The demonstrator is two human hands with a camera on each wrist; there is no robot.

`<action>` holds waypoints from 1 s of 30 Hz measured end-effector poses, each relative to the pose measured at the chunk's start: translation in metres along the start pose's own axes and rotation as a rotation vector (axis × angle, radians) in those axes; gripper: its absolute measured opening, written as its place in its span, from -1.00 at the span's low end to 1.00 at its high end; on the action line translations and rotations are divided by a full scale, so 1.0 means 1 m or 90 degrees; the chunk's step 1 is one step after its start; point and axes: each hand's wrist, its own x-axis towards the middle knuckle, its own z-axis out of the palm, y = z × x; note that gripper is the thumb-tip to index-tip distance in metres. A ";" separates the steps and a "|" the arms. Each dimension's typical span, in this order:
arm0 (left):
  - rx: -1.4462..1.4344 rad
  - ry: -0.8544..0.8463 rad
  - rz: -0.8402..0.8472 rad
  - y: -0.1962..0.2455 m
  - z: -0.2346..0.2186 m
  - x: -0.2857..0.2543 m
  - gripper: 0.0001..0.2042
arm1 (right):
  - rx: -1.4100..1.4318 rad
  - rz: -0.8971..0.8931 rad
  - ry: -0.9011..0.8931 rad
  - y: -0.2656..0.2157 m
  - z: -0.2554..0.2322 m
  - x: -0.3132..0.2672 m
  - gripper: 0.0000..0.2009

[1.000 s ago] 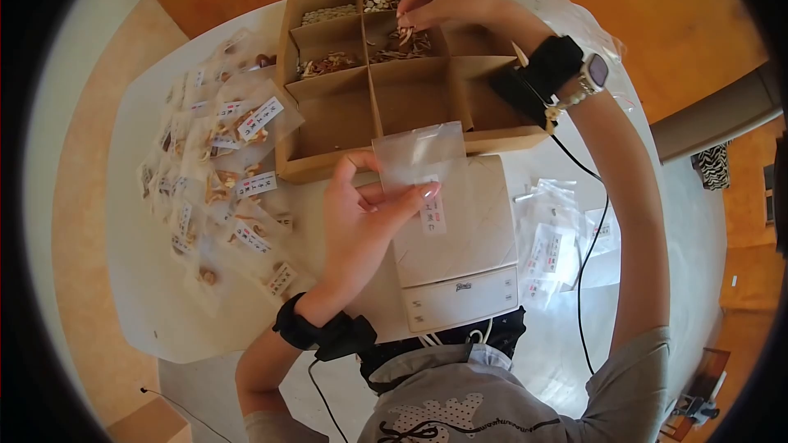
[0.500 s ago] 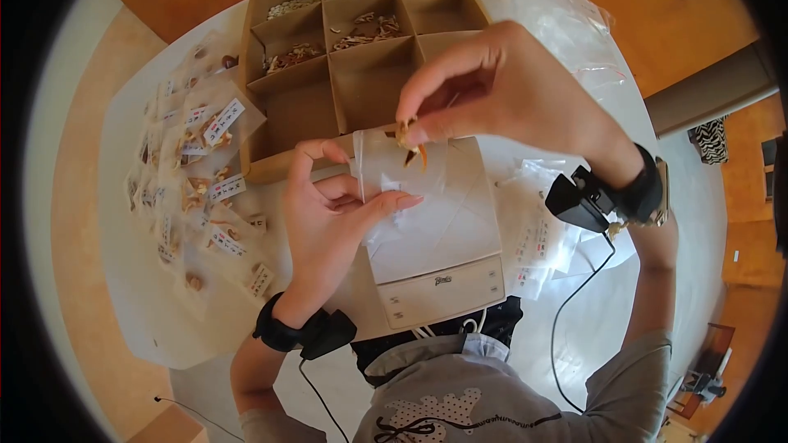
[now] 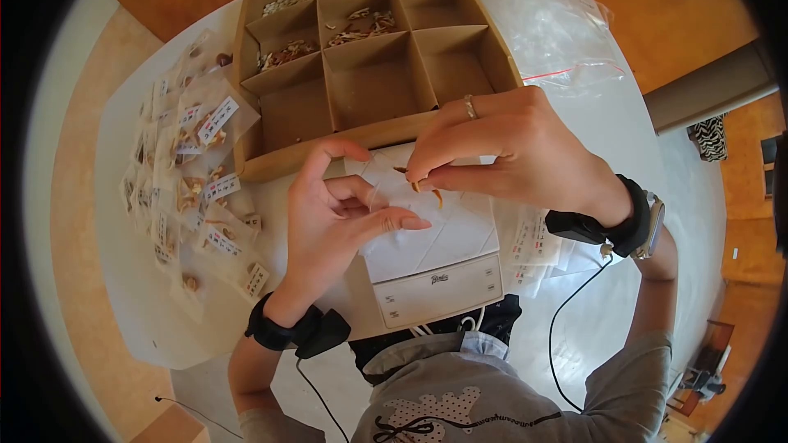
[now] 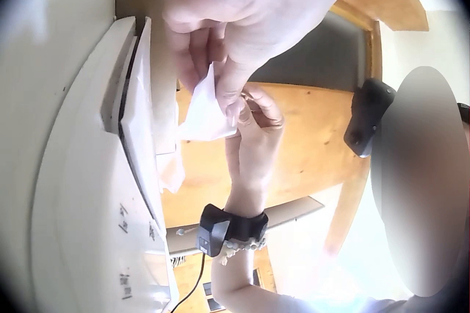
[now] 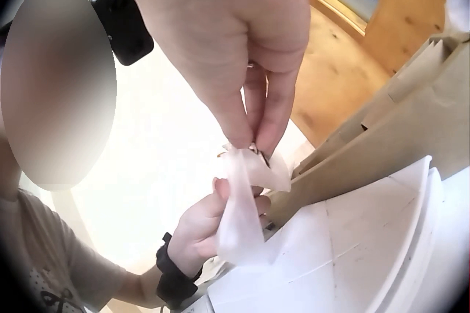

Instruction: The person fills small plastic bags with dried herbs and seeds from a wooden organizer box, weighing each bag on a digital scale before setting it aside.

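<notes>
Between thumb and fingers my left hand [image 3: 332, 209] holds a small translucent plastic bag [image 5: 241, 228], its mouth facing up in the right wrist view. My right hand [image 3: 513, 152] pinches a few dried strips [image 3: 438, 198], orange and dark brown, with the fingertips right at the bag's mouth. Both hands are above a white scale [image 3: 439, 291]. Behind them stands a divided cardboard box [image 3: 320, 148]. Its middle compartment holds dried slices [image 3: 365, 29] of a similar brown. In the left wrist view, the bag [image 4: 205, 116] hides the strips.
Filled, labelled bags [image 3: 217, 189] lie in a heap on the left of the white table [image 3: 164, 312]. Flat labelled bags [image 3: 533, 238] lie to the right of the scale. A clear plastic sheet [image 3: 542, 25] is at the back right. A cable [image 3: 566, 303] hangs from the right wrist.
My right hand has come from the box's middle compartment down to the bag, carrying the dried strips. My left hand keeps hold of the bag and has shifted slightly left.
</notes>
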 end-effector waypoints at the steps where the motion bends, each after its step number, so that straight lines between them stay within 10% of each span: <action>1: -0.015 -0.005 -0.021 0.001 0.000 0.000 -0.56 | -0.003 0.005 0.001 -0.001 -0.001 -0.001 -0.90; 30: -0.005 -0.012 0.060 -0.016 0.004 0.001 -0.50 | 0.128 0.116 0.014 0.004 0.013 -0.003 -0.87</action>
